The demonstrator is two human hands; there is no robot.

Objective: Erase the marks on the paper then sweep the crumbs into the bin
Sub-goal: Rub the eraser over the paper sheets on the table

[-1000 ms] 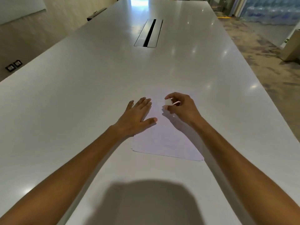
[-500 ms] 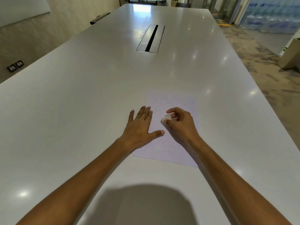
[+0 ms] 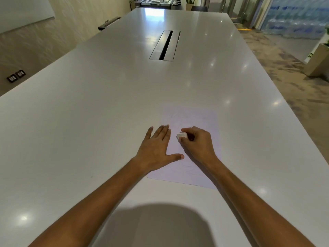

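A white sheet of paper (image 3: 199,120) lies flat on the long white table (image 3: 89,122), with faint pencil marks near its far end. My left hand (image 3: 156,148) rests flat on the paper's left edge, fingers spread, pinning it down. My right hand (image 3: 197,145) is closed around a small white eraser (image 3: 181,135), which it presses onto the middle of the sheet. No crumbs or bin can be made out.
A recessed cable slot (image 3: 165,45) runs down the table's centre farther away. The table's right edge borders patterned carpet, where a cardboard box (image 3: 318,63) stands. Wall sockets (image 3: 16,75) sit at the far left.
The view has tilted up, so hands and paper sit lower in the frame. My right hand has drawn the eraser nearer along the sheet. The left hand stays flat on the paper.
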